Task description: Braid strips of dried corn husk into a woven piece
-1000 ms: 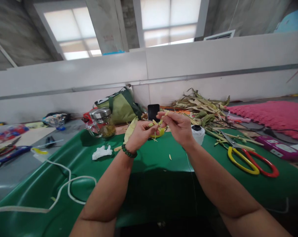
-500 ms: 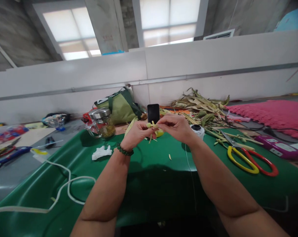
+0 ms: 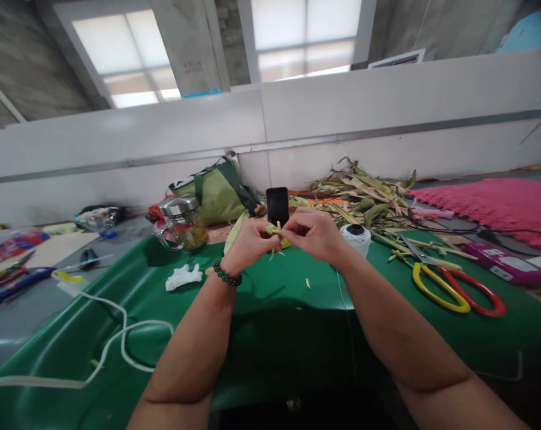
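Over the green mat (image 3: 279, 322), both hands meet at a small bundle of pale yellow-green husk strips (image 3: 276, 229). My left hand (image 3: 249, 242), with a green bead bracelet at its wrist, pinches the bundle from the left between thumb and fingers. From the right, my right hand (image 3: 313, 234) has its thumb and fingers closed on the end of a strip. Part of the bundle is hidden by the fingers. Behind the hands a black phone (image 3: 277, 205) stands upright. A white thread spool (image 3: 355, 239) is just right of my right hand, its thread trailing down the mat.
Scissors (image 3: 454, 288) with yellow and red handles lie at the right, beside a purple device (image 3: 506, 263). Dry corn husks (image 3: 364, 191) are heaped at the back. A glass jar (image 3: 183, 224), a crumpled tissue (image 3: 183, 278) and a white cable (image 3: 125, 334) are on the left.
My right hand has shifted slightly left and down, closer to my left hand, its fingers still on the husk strips. The left hand keeps its hold.
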`<action>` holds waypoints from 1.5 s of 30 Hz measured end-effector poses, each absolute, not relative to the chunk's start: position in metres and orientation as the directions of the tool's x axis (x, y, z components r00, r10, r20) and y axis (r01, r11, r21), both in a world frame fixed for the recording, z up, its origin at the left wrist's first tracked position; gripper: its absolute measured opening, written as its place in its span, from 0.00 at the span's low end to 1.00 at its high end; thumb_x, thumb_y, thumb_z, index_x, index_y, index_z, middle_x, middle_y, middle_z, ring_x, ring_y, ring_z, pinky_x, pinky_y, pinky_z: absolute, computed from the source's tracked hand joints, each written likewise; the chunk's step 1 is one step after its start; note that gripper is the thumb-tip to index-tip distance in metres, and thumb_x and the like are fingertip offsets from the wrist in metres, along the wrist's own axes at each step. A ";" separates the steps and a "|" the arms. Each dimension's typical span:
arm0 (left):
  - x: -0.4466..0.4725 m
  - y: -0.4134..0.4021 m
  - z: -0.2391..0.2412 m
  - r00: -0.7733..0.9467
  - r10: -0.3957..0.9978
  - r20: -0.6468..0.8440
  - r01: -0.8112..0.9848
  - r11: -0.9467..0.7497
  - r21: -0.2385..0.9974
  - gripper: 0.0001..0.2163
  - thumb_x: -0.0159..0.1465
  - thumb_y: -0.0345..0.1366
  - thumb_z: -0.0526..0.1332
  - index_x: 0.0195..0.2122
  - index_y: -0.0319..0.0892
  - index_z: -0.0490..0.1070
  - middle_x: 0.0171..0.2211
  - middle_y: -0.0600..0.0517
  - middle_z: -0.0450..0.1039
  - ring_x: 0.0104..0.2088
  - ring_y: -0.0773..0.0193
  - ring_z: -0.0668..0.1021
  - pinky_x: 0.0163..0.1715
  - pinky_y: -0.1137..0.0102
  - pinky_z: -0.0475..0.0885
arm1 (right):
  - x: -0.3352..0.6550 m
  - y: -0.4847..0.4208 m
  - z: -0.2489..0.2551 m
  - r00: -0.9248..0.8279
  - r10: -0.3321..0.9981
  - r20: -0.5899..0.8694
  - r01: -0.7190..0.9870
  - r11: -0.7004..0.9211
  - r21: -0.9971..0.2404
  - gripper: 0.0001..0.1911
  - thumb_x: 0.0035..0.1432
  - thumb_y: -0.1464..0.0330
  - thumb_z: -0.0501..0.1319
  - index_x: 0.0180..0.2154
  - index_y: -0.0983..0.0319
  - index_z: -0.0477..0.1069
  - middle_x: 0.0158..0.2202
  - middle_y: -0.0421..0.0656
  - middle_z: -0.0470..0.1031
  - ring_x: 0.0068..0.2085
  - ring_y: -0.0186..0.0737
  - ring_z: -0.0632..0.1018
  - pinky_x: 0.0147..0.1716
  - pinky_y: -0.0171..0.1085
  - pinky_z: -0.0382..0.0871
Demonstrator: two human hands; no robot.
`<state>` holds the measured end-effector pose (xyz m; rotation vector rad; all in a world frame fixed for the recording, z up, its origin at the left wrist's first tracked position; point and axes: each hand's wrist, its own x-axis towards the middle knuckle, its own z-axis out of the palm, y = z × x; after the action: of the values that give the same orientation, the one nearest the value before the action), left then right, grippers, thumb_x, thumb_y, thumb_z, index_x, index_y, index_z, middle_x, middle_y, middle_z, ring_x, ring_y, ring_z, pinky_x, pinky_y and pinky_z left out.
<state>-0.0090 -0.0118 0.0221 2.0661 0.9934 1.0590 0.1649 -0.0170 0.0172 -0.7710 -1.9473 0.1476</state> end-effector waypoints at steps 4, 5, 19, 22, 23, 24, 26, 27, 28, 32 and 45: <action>-0.007 -0.013 0.021 0.388 0.826 0.410 0.370 -0.547 0.751 0.09 0.51 0.33 0.60 0.16 0.38 0.72 0.15 0.54 0.69 0.18 0.72 0.67 0.19 0.77 0.60 | 0.164 -0.016 0.016 -0.293 0.611 0.736 0.471 0.762 -0.445 0.05 0.50 0.74 0.63 0.24 0.63 0.74 0.22 0.38 0.68 0.25 0.30 0.68 0.26 0.30 0.61; -0.007 -0.014 0.021 0.392 0.827 0.403 0.375 -0.544 0.751 0.09 0.50 0.33 0.59 0.16 0.38 0.71 0.15 0.55 0.69 0.18 0.72 0.66 0.19 0.77 0.59 | 0.165 -0.016 0.016 -0.309 0.609 0.731 0.460 0.768 -0.445 0.05 0.50 0.74 0.63 0.23 0.63 0.74 0.22 0.37 0.68 0.25 0.30 0.68 0.26 0.30 0.61; 0.000 -0.017 0.021 0.380 0.859 0.343 0.339 -0.474 0.813 0.09 0.51 0.36 0.61 0.16 0.39 0.72 0.16 0.54 0.72 0.19 0.71 0.69 0.20 0.77 0.62 | 0.165 -0.016 0.014 -0.372 0.607 0.702 0.297 0.795 -0.529 0.04 0.58 0.70 0.60 0.36 0.62 0.72 0.30 0.40 0.74 0.29 0.33 0.74 0.28 0.31 0.67; 0.001 -0.018 0.023 0.336 0.854 0.396 0.289 -0.494 0.820 0.11 0.52 0.37 0.61 0.16 0.39 0.72 0.17 0.52 0.73 0.20 0.70 0.69 0.21 0.76 0.63 | 0.165 -0.017 0.014 -0.330 0.559 0.761 0.360 0.820 -0.445 0.03 0.58 0.70 0.60 0.33 0.61 0.73 0.30 0.40 0.76 0.31 0.34 0.75 0.31 0.32 0.68; 0.002 -0.019 0.023 0.331 0.851 0.408 0.283 -0.502 0.817 0.11 0.51 0.37 0.61 0.15 0.39 0.72 0.16 0.53 0.72 0.20 0.70 0.69 0.21 0.76 0.63 | 0.165 -0.017 0.014 -0.317 0.538 0.781 0.384 0.826 -0.413 0.04 0.59 0.70 0.60 0.31 0.61 0.73 0.30 0.40 0.76 0.32 0.34 0.76 0.33 0.33 0.68; 0.002 -0.019 0.023 0.321 0.849 0.419 0.277 -0.508 0.816 0.10 0.51 0.36 0.60 0.14 0.39 0.71 0.16 0.53 0.71 0.20 0.70 0.69 0.21 0.76 0.63 | 0.165 -0.016 0.014 -0.304 0.518 0.800 0.407 0.829 -0.382 0.05 0.59 0.70 0.60 0.31 0.60 0.74 0.30 0.41 0.76 0.33 0.35 0.76 0.35 0.34 0.69; 0.003 -0.020 0.023 0.285 0.852 0.440 0.259 -0.510 0.820 0.10 0.50 0.34 0.59 0.14 0.39 0.71 0.16 0.53 0.70 0.20 0.70 0.68 0.21 0.76 0.62 | 0.166 -0.015 0.014 -0.290 0.475 0.831 0.449 0.834 -0.320 0.07 0.59 0.71 0.59 0.31 0.60 0.75 0.32 0.42 0.77 0.35 0.37 0.76 0.37 0.36 0.70; 0.003 -0.020 0.022 0.267 0.853 0.447 0.249 -0.510 0.824 0.09 0.50 0.34 0.58 0.15 0.39 0.71 0.16 0.53 0.70 0.20 0.70 0.68 0.22 0.75 0.62 | 0.166 -0.015 0.014 -0.292 0.456 0.841 0.466 0.835 -0.292 0.07 0.59 0.71 0.59 0.32 0.60 0.76 0.34 0.43 0.77 0.36 0.38 0.77 0.38 0.37 0.70; 0.003 -0.020 0.021 0.254 0.854 0.453 0.244 -0.510 0.825 0.09 0.50 0.33 0.58 0.15 0.39 0.71 0.16 0.54 0.70 0.20 0.70 0.68 0.22 0.75 0.62 | 0.166 -0.014 0.013 -0.305 0.442 0.843 0.480 0.836 -0.265 0.08 0.58 0.72 0.58 0.32 0.60 0.76 0.35 0.44 0.77 0.37 0.38 0.77 0.38 0.37 0.71; 0.004 -0.018 0.017 0.219 0.831 0.511 0.342 -0.556 0.758 0.08 0.50 0.31 0.58 0.15 0.38 0.69 0.15 0.55 0.68 0.20 0.70 0.67 0.22 0.75 0.61 | 0.164 -0.019 0.012 -0.391 0.445 0.806 0.548 0.816 -0.184 0.11 0.58 0.74 0.56 0.40 0.61 0.75 0.38 0.47 0.76 0.39 0.41 0.77 0.39 0.39 0.71; 0.016 -0.005 -0.006 0.285 0.798 0.531 0.757 -0.527 0.387 0.08 0.51 0.25 0.60 0.17 0.41 0.73 0.19 0.46 0.73 0.22 0.60 0.71 0.27 0.68 0.61 | 0.154 -0.033 0.015 -0.569 0.708 0.418 0.765 0.642 -0.046 0.10 0.62 0.77 0.55 0.40 0.61 0.73 0.32 0.45 0.75 0.32 0.37 0.75 0.29 0.33 0.60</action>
<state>0.0155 -0.0053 -0.0057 2.4693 1.4963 1.0771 0.1541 -0.0332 0.0151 -1.1637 -2.4633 -0.1952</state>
